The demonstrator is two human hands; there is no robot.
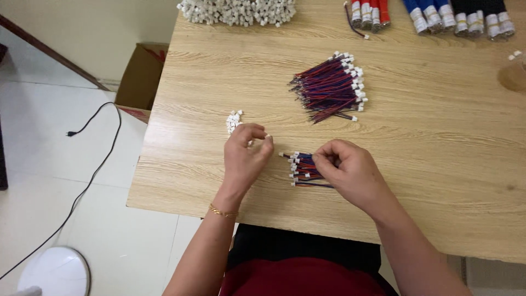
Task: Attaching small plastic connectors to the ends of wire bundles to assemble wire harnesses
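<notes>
Hands (249, 153) at small wire bundle (303, 169)

One head-worn camera looks steeply down, close over the wooden table (416, 181) and floor beside it

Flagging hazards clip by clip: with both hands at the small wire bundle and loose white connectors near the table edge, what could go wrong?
1. The loose white connectors sit near the table's left edge; the left hand could brush them off.
2. The right hand rests on the small wire bundle; a tug might scatter it.
</notes>
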